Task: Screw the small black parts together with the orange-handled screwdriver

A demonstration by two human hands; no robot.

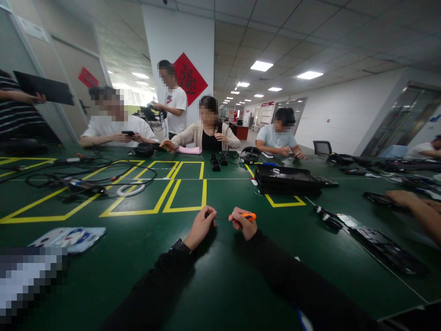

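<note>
My right hand [243, 223] grips a small screwdriver with an orange handle [248, 215], its thin shaft pointing left. My left hand [200, 226] is closed around something small and dark at the shaft's tip; what it is stays hidden by the fingers. Both hands rest close together on the green table [213, 285], in black sleeves, with a watch on my left wrist.
A stack of black laptop shells [287, 178] lies beyond my hands. Cables [82, 181] and yellow tape boxes [172, 193] spread left. Black parts [389, 250] lie right, near another person's hand [404, 198]. Several people sit or stand at the far edge. A packet [69, 238] lies left.
</note>
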